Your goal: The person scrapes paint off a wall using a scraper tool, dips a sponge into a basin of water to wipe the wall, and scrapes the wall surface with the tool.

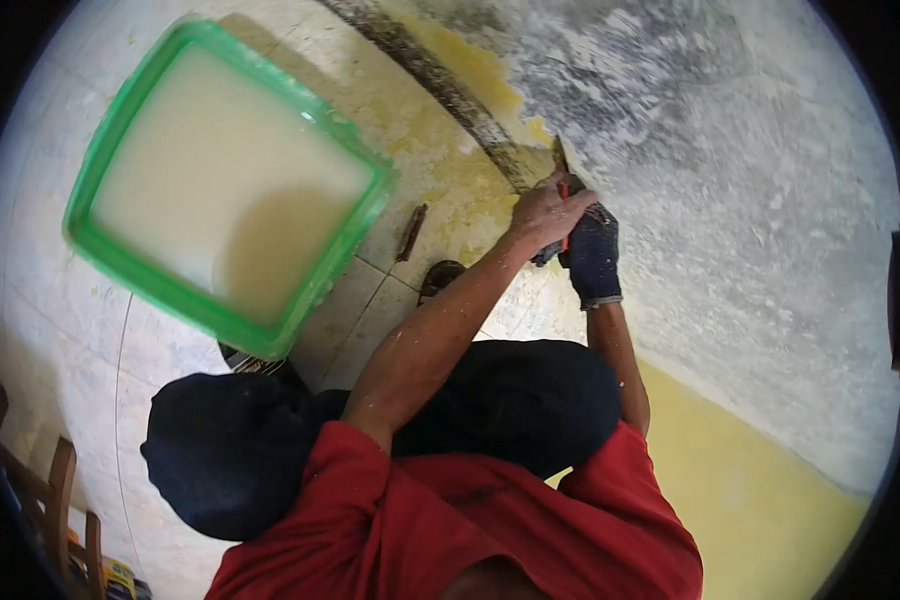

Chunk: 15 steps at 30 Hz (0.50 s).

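My right hand (595, 253), in a dark knitted glove, is closed around a scraper (566, 190) with an orange-red handle. The scraper's thin dark blade points up against the wall (670, 240), at a ragged edge of yellow paint (538, 130). My left hand (550, 213) is bare and dusty. It closes over the same scraper near the blade, its thumb reaching across the gloved hand. Part of the handle is hidden between the two hands. Grey and white patches cover the wall around the blade.
A green tub (315, 125) of milky liquid stands on the tiled floor at left. A small reddish-brown object (411, 232) lies between it and my left arm. A dark baseboard strip (430, 80) runs along the wall's foot. Wooden furniture (58, 490) is at lower left.
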Motion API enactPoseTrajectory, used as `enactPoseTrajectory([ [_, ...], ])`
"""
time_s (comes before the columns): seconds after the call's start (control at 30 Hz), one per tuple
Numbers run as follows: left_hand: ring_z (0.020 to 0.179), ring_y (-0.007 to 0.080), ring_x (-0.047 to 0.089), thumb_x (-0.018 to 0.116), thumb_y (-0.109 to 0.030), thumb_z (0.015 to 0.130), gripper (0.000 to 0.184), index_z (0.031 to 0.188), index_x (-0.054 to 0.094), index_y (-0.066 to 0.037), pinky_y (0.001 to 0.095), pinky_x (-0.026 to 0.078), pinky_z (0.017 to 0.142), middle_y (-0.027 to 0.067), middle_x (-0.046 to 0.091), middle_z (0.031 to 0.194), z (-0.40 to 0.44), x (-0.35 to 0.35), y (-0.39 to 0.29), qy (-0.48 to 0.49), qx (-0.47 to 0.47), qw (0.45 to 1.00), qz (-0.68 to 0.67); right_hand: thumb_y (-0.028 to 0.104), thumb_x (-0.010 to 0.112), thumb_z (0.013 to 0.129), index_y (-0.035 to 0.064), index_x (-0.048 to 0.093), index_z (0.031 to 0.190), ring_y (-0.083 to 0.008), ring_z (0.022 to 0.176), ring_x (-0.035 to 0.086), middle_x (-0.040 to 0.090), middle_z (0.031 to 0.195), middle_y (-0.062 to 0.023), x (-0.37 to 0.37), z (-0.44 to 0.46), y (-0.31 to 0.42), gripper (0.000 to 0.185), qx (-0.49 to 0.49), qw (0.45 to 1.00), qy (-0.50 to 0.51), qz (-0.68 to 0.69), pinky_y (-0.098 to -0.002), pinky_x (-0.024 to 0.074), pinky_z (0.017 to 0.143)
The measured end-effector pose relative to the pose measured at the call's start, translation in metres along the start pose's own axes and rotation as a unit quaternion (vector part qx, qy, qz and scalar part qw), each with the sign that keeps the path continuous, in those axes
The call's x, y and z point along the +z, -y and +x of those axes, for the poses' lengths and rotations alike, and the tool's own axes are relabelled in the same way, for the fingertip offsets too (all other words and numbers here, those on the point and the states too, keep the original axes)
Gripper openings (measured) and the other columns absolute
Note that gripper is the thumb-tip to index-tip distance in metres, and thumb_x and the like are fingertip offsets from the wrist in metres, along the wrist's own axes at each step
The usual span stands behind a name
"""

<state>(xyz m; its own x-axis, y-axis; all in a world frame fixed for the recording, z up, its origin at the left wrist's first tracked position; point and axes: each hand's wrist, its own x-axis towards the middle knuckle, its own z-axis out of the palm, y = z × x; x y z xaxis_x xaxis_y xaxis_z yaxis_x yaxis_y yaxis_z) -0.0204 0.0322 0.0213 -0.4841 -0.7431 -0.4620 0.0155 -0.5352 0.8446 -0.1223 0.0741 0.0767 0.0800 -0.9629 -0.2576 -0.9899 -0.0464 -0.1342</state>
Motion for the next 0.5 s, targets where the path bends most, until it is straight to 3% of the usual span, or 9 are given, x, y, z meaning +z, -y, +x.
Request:
enactPoseTrajectory([
  [0.07,0.104,0.0293,0.059,0.06,-0.061,0.071,0.094,0.141,0.033,-0.004,0.0328,0.045,0.088,0.0205,0.06,0.114,0.008,-0.009,0.004,0.001,-0.001,1.0,-0.015,0.011,0.06,0.069,0.0033,0.06,0.081,-0.0335,0.075,0.058,0.059,0.077,-0.0171,-0.003,0.009,0.013,0.014,0.273,0.913,0.029,0.303,-0.0416,0.0442,0.064],
  [0.13,0.113,0.0309,0.054,0.06,-0.061,0.072,0.093,0.142,0.033,-0.007,0.0341,0.042,0.093,0.0216,0.057,0.121,0.004,-0.013,-0.006,0.075,-0.034,0.994,-0.073,0.01,0.056,0.074,0.0033,0.06,0.079,-0.032,0.072,0.059,0.06,0.074,-0.0163,0.005,0.003,-0.002,0.009,-0.031,0.995,-0.089,-0.019,-0.0402,0.0456,0.063],
  [0.23,0.107,0.0286,0.058,0.062,-0.058,0.072,0.088,0.139,0.037,-0.006,0.0338,0.045,0.089,0.0203,0.058,0.118,0.0,0.001,-0.007,0.024,-0.006,0.999,-0.021,0.009,0.055,0.075,0.0047,0.06,0.079,-0.032,0.07,0.059,0.06,0.073,-0.0152,-0.004,0.0,-0.013,0.008,-0.082,0.992,-0.072,-0.061,-0.0401,0.0456,0.062],
  [0.27,0.103,0.0328,0.059,0.06,-0.057,0.071,0.069,0.116,0.057,-0.005,0.0353,0.046,0.087,0.0198,0.061,0.112,0.0,0.01,-0.001,-0.095,0.021,0.995,-0.006,0.009,0.055,0.075,0.0047,0.06,0.079,-0.032,0.07,0.059,0.06,0.073,-0.0152,0.009,0.01,-0.012,0.008,-0.091,0.992,-0.068,-0.052,-0.0401,0.0456,0.062],
  [0.3,0.103,0.0328,0.059,0.06,-0.057,0.071,0.069,0.116,0.057,-0.005,0.0353,0.046,0.087,0.0198,0.061,0.112,0.012,0.003,0.013,-0.1,0.02,0.995,-0.001,0.009,0.053,0.076,0.0057,0.06,0.078,-0.0312,0.068,0.058,0.06,0.071,-0.0142,0.028,0.022,-0.015,0.008,-0.089,0.993,-0.071,-0.036,-0.0398,0.0453,0.061],
  [0.37,0.096,0.0336,0.061,0.061,-0.054,0.072,0.062,0.107,0.061,-0.003,0.0355,0.048,0.083,0.0198,0.064,0.103,0.045,-0.021,0.027,0.022,0.004,0.978,-0.208,0.01,0.052,0.078,0.0073,0.06,0.077,-0.0303,0.066,0.058,0.059,0.068,-0.0129,0.045,0.039,-0.021,0.008,-0.03,0.999,-0.029,0.0,-0.0395,0.0443,0.058],
  [0.4,0.09,0.0337,0.063,0.062,-0.055,0.073,0.059,0.101,0.062,-0.003,0.0358,0.048,0.081,0.0196,0.065,0.098,0.033,-0.037,0.015,0.001,0.021,0.993,-0.115,0.011,0.053,0.077,0.008,0.06,0.076,-0.0302,0.065,0.058,0.058,0.068,-0.0126,0.048,0.043,-0.019,0.007,0.025,0.999,0.02,0.019,-0.0396,0.0436,0.057],
  [0.43,0.09,0.0337,0.063,0.062,-0.055,0.073,0.059,0.101,0.062,-0.003,0.0358,0.048,0.081,0.0196,0.065,0.098,0.033,-0.034,0.02,-0.012,0.024,0.993,-0.117,0.012,0.055,0.076,0.0081,0.059,0.075,-0.0322,0.066,0.057,0.059,0.069,-0.0128,0.039,0.039,0.0,0.005,0.111,0.978,-0.036,0.172,-0.0409,0.0429,0.057],
  [0.5,0.096,0.0281,0.063,0.061,-0.058,0.074,0.068,0.112,0.058,-0.002,0.0339,0.048,0.083,0.0173,0.066,0.095,0.02,-0.003,0.028,-0.046,0.028,0.998,-0.035,0.013,0.054,0.076,0.0075,0.059,0.076,-0.0332,0.07,0.057,0.06,0.074,-0.0136,0.032,0.01,-0.018,0.008,0.043,0.99,-0.045,0.13,-0.0423,0.043,0.06],
])
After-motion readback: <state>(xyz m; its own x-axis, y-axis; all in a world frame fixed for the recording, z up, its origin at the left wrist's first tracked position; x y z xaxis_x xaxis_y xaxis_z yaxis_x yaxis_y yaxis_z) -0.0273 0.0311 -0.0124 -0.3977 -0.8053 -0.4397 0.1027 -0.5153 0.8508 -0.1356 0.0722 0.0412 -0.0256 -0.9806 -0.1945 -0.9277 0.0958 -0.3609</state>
